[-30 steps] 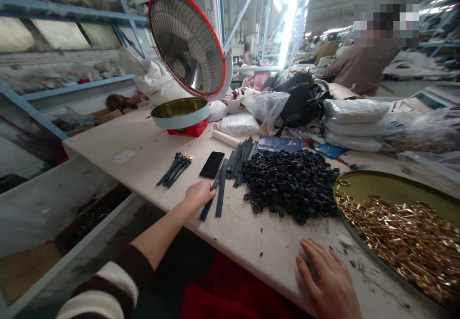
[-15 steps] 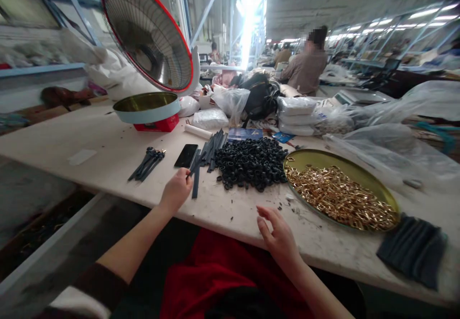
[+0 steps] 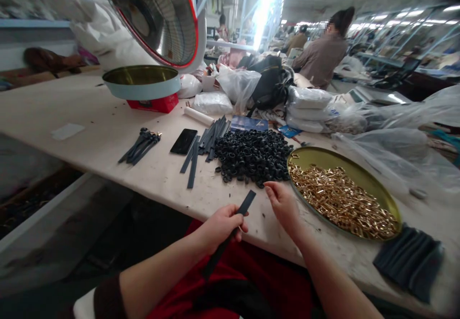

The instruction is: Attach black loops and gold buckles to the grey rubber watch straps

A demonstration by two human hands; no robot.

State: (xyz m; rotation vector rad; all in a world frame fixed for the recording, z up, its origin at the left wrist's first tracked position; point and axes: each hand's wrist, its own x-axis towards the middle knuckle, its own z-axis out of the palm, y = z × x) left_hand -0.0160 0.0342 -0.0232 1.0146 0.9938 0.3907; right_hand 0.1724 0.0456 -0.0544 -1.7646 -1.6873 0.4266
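My left hand (image 3: pixel 227 221) grips a dark flat strip (image 3: pixel 247 202) near the table's front edge. One end of the strip sticks up past my fingers and the other hangs down over my lap. At the front right edge of a heap of small black loops (image 3: pixel 253 156) is my right hand (image 3: pixel 283 206), its fingers drawn together. Whatever may be between those fingertips is too small to make out. To the right of that hand stands a round gold-coloured tray (image 3: pixel 362 170), filled with small gold metal buckles (image 3: pixel 345 197).
Loose dark strips (image 3: pixel 193 163) lie beside a phone (image 3: pixel 183 141). Farther left is a bundle of finished-looking straps (image 3: pixel 141 145). A round tin (image 3: pixel 143 89) rests on a red box (image 3: pixel 154 103) under a heater (image 3: pixel 154 17). Dark folded material (image 3: pixel 409 261) sits at right.
My left hand has moved right and toward me from the loose strips, bringing one strip along. My right hand has shifted toward the black loops and its fingers have closed. The view has turned slightly.
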